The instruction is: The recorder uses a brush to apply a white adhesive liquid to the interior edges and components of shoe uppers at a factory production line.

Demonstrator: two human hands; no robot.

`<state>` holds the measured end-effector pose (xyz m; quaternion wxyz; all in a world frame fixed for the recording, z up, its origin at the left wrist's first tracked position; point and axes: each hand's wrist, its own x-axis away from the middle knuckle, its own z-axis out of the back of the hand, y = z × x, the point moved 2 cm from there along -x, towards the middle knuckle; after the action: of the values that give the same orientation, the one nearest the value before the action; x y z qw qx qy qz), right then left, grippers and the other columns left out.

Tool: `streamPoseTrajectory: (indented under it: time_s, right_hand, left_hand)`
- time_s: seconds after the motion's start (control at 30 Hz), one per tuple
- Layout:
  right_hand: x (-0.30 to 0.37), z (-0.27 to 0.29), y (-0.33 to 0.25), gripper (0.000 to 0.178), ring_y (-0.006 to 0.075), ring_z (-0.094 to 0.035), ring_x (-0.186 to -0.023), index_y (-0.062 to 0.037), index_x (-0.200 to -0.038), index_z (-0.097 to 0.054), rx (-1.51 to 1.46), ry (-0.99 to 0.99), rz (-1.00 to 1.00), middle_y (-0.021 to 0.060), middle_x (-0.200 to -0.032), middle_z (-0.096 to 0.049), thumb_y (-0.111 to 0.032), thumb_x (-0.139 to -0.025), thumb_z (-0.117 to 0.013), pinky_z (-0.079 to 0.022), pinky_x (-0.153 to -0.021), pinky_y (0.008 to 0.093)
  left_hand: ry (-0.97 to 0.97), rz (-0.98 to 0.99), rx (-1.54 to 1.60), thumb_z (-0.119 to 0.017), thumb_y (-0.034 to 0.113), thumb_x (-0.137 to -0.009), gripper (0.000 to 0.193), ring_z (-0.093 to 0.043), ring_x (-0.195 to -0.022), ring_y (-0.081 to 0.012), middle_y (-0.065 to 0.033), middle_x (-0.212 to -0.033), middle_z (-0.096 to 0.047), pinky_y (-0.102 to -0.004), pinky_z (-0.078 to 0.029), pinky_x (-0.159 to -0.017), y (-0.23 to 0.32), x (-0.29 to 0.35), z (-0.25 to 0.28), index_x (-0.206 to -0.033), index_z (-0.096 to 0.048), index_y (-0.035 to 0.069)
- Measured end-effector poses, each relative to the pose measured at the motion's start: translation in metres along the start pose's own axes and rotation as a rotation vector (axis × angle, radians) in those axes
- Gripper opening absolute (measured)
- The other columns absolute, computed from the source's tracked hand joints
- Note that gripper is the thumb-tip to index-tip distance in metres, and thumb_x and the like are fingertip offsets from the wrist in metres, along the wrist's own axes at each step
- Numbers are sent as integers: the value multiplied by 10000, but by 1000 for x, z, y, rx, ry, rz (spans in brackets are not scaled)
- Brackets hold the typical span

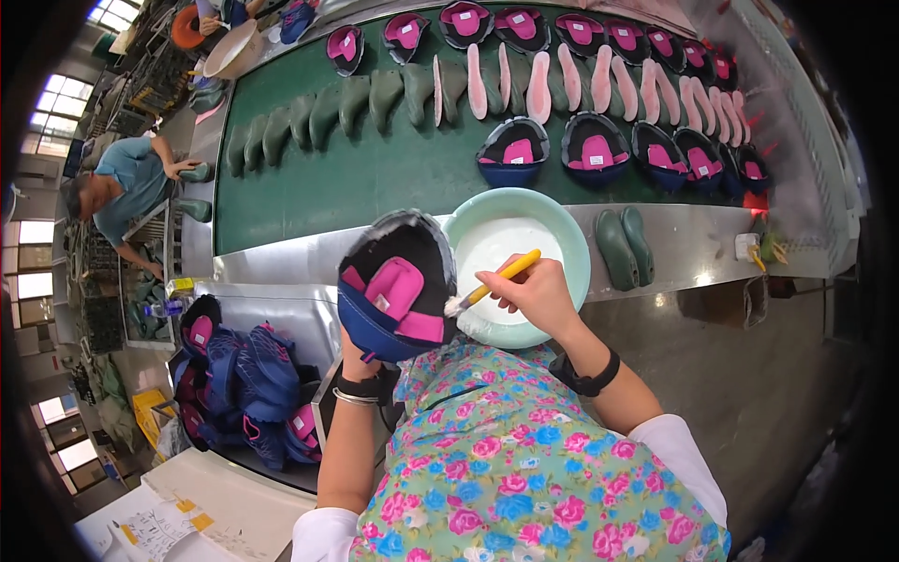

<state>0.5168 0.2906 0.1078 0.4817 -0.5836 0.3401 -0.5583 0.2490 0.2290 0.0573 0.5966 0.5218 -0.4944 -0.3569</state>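
My left hand [360,354] grips a shoe upper [367,317] from below, its fingers mostly hidden behind it. The upper is navy outside with a black inside, a pink tongue and lining, and whitish smears along its open edge. In my right hand [536,292] is a brush [506,274] with a yellow handle. Its white-coated bristles touch the edge of the upper at the right. Just behind both hands stands a pale green basin [573,245] with white liquid in it, partly covered by my right hand and the upper.
A green table [375,178] carries rows of dark green shoe lasts [354,101], pink insoles [538,89] and more uppers [595,150]. Two lasts [623,248] lie right of the basin. Navy uppers [248,375] fill a bin at left. Another person [131,178] works beyond the table's left end.
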Motion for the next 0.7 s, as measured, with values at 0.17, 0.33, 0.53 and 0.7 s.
streamPoseTrajectory:
  time_s: [0.17, 0.33, 0.53, 0.7]
  right_hand:
    - [12, -26, -42, 251, 43, -553, -516, 37, -757, -671, -101, -184, 34, 47, -602, -636, -194, -792, -761, -439, -476, 200]
    - [-19, -42, -33, 243, 44, -557, -517, 22, -764, -676, 127, -207, 141, 41, -591, -635, -203, -786, -766, -444, -485, 210]
    - [-63, -49, -36, 194, 63, -587, -569, 17, -811, -670, 322, -99, 247, 30, -669, -647, -155, -800, -759, -469, -524, 202]
    - [-72, -74, -90, 163, 86, -639, -716, 9, -926, -687, 259, -265, 400, 62, -810, -705, -111, -820, -717, -502, -666, 225]
  left_hand:
    - [86, 21, 114, -659, 83, -875, 409, -610, -980, -147, -78, -1107, -634, -292, -494, -867, 5, -11, 20, -1255, -533, 2]
    - [48, -130, -20, -671, 136, -869, 452, -611, -1009, -164, -80, -1139, -630, -317, -493, -889, -19, -12, 55, -1274, -516, 10]
    - [-13, 213, 637, -643, 196, -861, 477, -583, -1111, -243, -89, -1192, -590, -390, -475, -971, -5, -11, 64, -1286, -484, 47]
    - [0, 525, 980, -565, 136, -822, 314, -657, -937, -260, -93, -1046, -650, -411, -548, -827, -27, -4, 102, -1127, -588, 65]
